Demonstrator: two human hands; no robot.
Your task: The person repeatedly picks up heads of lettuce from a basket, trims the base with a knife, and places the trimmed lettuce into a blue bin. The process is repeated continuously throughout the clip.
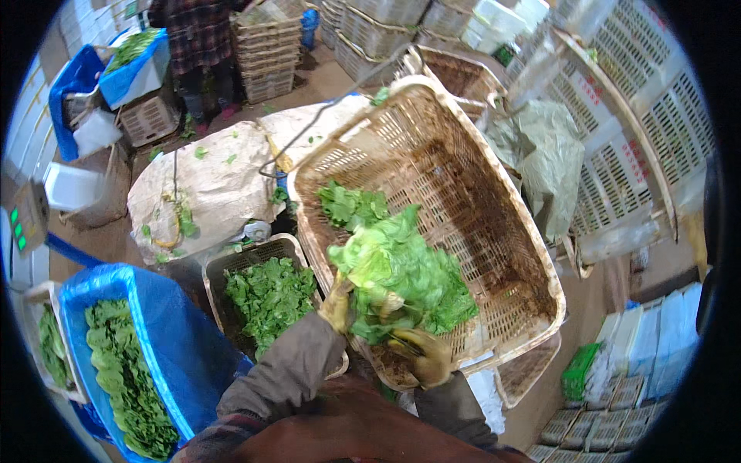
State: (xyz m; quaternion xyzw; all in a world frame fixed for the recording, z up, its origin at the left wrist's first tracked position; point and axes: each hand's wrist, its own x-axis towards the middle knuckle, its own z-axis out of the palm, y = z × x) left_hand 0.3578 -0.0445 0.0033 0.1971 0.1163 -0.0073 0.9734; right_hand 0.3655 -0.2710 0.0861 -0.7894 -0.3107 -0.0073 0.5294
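A pale green head of leafy lettuce (385,260) is over the near left part of a big, dirt-stained plastic crate (463,191), blurred by motion. My left hand (336,305), in a yellowish soiled glove, grips the lettuce from its left side. Close to the lettuce's lower end is my right hand (425,354), gloved too and blurred; whether its fingers hold anything cannot be made out. More green leaves (352,205) lie inside the crate beyond the lettuce. To the left of my left hand, a smaller crate (215,289) contains loose green leaves (269,298).
A blue-lined container (130,278) of leafy greens stands at left, near a scale display (26,217). White sacking (208,179) lies beyond, with a dark cord (324,110) crossing it. Stacked crates (602,116) rise at right. A person (197,46) stands at the back.
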